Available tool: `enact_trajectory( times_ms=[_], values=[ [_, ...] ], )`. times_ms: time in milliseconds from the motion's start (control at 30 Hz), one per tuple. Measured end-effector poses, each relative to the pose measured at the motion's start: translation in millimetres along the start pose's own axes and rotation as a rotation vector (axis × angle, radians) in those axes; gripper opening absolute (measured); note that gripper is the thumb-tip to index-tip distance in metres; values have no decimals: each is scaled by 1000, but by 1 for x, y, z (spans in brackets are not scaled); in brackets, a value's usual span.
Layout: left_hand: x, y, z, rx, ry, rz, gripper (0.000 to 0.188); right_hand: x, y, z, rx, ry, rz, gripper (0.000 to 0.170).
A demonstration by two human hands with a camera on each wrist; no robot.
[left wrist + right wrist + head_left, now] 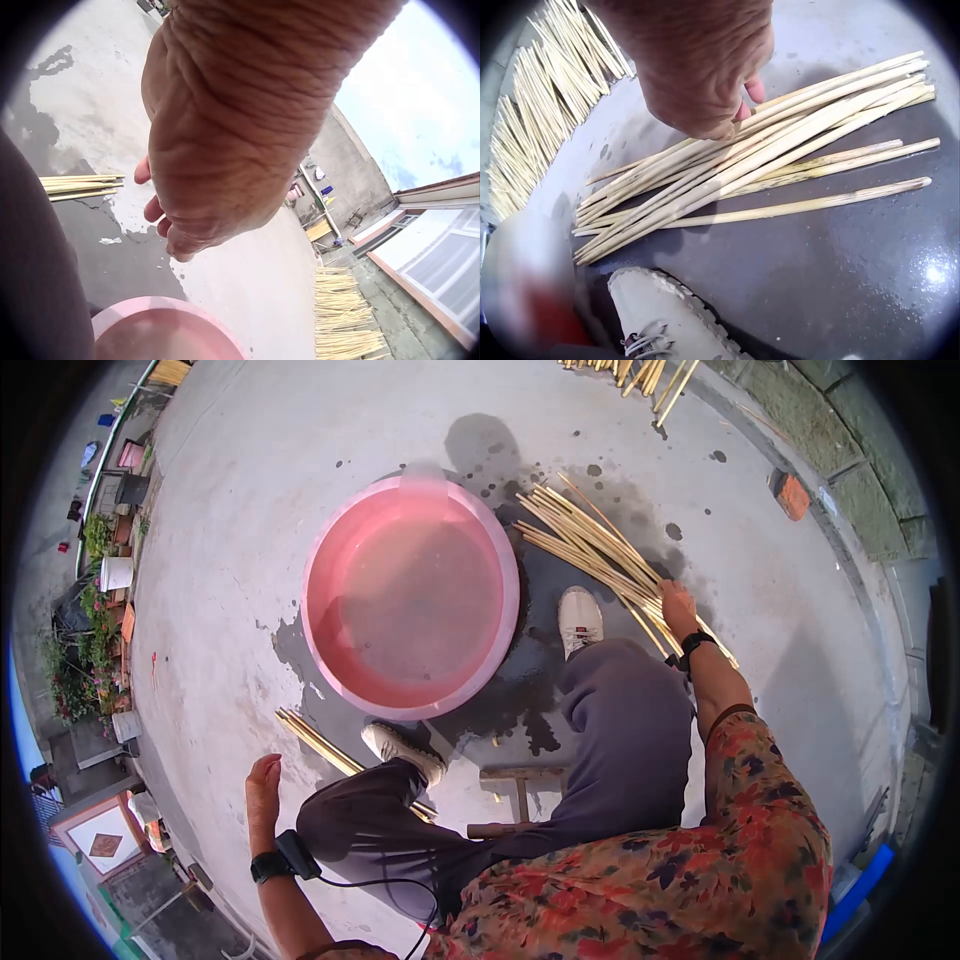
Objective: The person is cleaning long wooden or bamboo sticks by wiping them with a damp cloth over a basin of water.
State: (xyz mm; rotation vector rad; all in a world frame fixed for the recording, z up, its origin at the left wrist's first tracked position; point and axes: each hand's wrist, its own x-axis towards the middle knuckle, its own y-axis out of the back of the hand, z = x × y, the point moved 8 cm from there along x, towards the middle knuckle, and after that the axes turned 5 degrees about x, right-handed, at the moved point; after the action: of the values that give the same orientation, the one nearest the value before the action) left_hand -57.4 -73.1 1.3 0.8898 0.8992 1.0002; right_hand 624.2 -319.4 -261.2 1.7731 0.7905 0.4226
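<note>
Long, thin, pale-yellow peeled sticks point(590, 540) lie fanned in a loose pile on the wet ground at my right. Over this pile my right hand point(678, 608) reaches down, fingers curled at its upper edge. In the right wrist view, the fingertips pinch at a stick point(810, 97) on top; the thumb is mostly hidden. My left hand point(263, 785) hangs in the air beside my left knee, holding nothing, fingers loosely bent. A smaller bundle of sticks point(322, 740) lies on the ground near it, passing behind my left foot.
A large pink tub point(312, 610) of cloudy water stands in front of me. My shoes point(580, 622) are beside it. A small wooden stool point(521, 800) is between my legs. More sticks point(341, 311) lie in rows farther off. A brick point(790, 496) sits at right; potted plants point(98, 620) line the left.
</note>
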Motion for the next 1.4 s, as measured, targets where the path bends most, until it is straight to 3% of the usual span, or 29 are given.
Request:
enact_trajectory(
  times_ms=[100, 133, 167, 200, 367, 400, 600, 667, 733, 767, 800, 867, 967, 1133, 1400],
  values=[
    [-12, 4, -49, -218, 205, 54, 21, 8, 5, 8, 38, 116, -58, 23],
    [-19, 6, -52, -106, 242, 76, 21, 8, 8, 7, 104, 83, -107, 25],
    [-25, -3, -76, -186, 270, 101, 23, 30, -27, 55, 345, -121, -200, 29],
    [-33, -14, -93, -272, 329, 110, 25, 27, 2, 17, 153, 144, -183, 30],
    [-72, -97, -172, -366, 522, -2, 23, 74, 91, -45, 285, 287, -156, 29],
    [-78, -121, -195, -347, 498, 9, 23, 76, 116, -66, 379, 164, -223, 28],
    [-99, -248, -248, -445, 693, -49, 20, 56, 254, -251, 413, 421, -153, 30],
    [-99, -295, -256, -509, 683, -61, 21, 31, 274, -321, 346, 643, -106, 30],
    [-90, -313, -244, -274, 642, -159, 23, -3, 259, -379, 308, 685, -170, 29],
    [-86, -307, -234, -192, 650, -119, 24, -17, 241, -407, 298, 713, -238, 28],
    [-84, -319, -238, -145, 703, -109, 24, -33, 228, -426, 280, 723, -244, 28],
    [-91, -322, -238, -268, 954, 10, 30, -68, 181, -453, 314, 755, -467, 24],
    [-93, -324, -230, -226, 1102, 43, 36, -109, 128, -478, 215, 775, -591, 19],
    [-84, -325, -214, -166, 1153, -32, 33, -124, 82, -490, 135, 823, -710, 18],
    [-73, -324, -205, -17, 1100, 63, 31, -126, 56, -478, -61, 788, -735, 20]
  ],
)
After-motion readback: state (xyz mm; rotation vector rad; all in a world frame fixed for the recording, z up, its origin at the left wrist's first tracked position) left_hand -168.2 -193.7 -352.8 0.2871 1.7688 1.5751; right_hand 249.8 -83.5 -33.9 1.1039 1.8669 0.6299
